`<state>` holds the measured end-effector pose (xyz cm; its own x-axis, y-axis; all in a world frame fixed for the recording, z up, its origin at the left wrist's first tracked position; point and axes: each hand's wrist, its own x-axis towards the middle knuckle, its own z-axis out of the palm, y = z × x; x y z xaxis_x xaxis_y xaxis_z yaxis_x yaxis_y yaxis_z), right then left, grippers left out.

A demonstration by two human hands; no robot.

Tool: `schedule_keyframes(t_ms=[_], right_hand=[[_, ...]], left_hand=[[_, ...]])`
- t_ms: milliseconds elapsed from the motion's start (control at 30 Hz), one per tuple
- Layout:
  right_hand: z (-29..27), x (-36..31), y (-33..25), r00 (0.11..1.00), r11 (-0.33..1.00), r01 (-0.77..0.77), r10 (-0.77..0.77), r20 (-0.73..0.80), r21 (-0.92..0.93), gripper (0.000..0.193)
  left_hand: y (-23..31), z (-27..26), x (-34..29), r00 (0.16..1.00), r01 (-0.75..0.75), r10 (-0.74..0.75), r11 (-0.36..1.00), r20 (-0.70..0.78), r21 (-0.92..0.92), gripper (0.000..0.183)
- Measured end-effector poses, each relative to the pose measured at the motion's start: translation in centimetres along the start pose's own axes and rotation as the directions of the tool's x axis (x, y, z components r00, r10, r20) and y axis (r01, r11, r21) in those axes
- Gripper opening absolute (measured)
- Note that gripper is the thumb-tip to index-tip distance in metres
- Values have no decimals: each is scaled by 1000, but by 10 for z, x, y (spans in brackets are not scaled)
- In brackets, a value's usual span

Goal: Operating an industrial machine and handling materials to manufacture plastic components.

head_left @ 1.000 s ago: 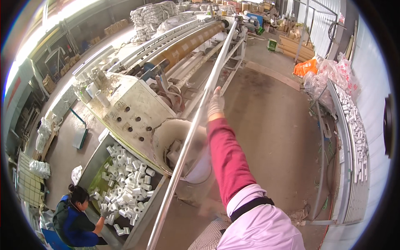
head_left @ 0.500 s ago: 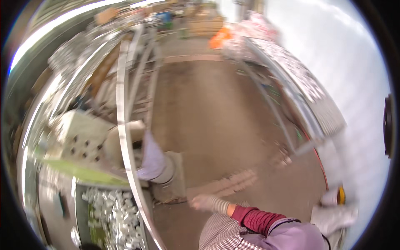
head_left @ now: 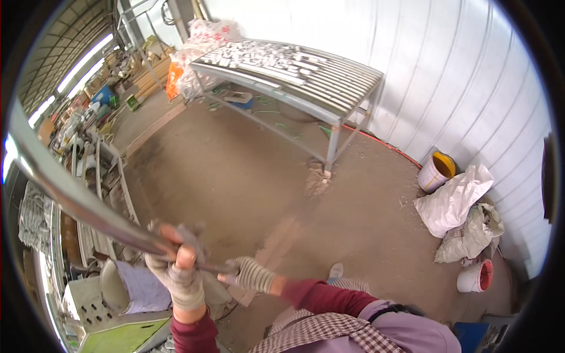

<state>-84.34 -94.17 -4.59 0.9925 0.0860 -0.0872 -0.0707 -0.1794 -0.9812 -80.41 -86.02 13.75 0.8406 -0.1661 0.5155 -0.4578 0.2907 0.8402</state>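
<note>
A long shiny metal bar (head_left: pixel 97 209) slants in from the upper left, its near part in my left hand (head_left: pixel 185 276). That hand is closed round the bar and wears a striped fingerless glove; its fingers are slightly blurred. Just to the right, my right hand (head_left: pixel 253 275), gloved alike, is closed on a thin dark length that runs on from the left hand. It looks like the same bar's end, though the left fingers hide where the two meet.
A slatted metal table (head_left: pixel 335 112) with many small pale pieces stands by the white wall. Along the right are a bucket (head_left: pixel 432 176), white sacks (head_left: pixel 453 203) and a red-rimmed bucket (head_left: pixel 471 277). A machine with a green panel (head_left: pixel 123 338) stands at the lower left.
My view has swung right. The bar, formerly upright at the left, now slants across the left side. My left hand has come into view on it, and my right hand now grips beside it.
</note>
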Motion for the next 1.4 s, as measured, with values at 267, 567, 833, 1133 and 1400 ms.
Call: schedule_keyframes(t_ms=[267, 567, 833, 1133, 1400], right_hand=[[-319, -106, 135, 814, 990, -137, 139, -564, 46, 17], [-523, -319, 248, 430, 469, -858, 434, -792, -208, 26], [-598, -429, 235, 230, 154, -973, 635, -737, -171, 47], [-665, -357, 197, 291, 153, -953, 711, -640, -263, 48], [-723, -290, 242, 450, 329, -890, 738, -503, -315, 49]], left_hand=[[10, 277, 148, 800, -453, 507, 861, 321, -232, 48], [-288, 317, 277, 978, 123, -156, 966, 136, 229, 35], [-554, 469, 174, 608, 769, -778, 627, 159, 122, 48], [-659, 531, 197, 158, 963, -986, 166, -55, -210, 35], [-670, 529, 254, 119, 984, -970, 143, -212, -102, 60]])
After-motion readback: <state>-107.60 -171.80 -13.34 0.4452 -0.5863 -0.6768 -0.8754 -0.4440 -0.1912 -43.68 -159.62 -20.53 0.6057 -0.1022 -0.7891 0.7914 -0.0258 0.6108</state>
